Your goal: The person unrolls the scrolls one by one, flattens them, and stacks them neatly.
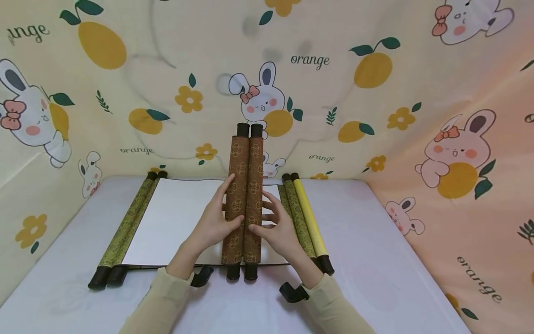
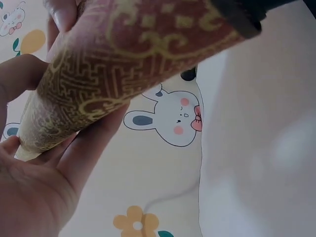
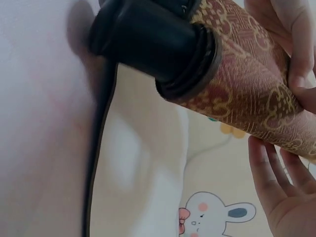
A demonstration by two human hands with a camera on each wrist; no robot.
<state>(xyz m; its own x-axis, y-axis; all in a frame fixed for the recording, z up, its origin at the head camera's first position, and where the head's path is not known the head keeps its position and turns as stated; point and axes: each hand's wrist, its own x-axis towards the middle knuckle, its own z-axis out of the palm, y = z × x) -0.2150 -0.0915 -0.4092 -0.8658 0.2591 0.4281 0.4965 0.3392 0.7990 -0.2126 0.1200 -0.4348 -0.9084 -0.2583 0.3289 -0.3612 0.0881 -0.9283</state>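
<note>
A brown scroll with gold flower patterns and black end knobs stands lengthwise before me, its two rolls side by side. My left hand holds the left roll, thumb across the front and fingers round its outer side. On the other roll, my right hand grips with the thumb in front and the fingers behind. Beneath lies a spread scroll with a white sheet, partly covered by the hands and the brown scroll. Its green patterned rolls lie along both sides.
A yellow roll with black ends lies against the right green rolls. The pale table extends around the spread scroll. A patterned cloth with rabbits and oranges hangs behind and at the sides.
</note>
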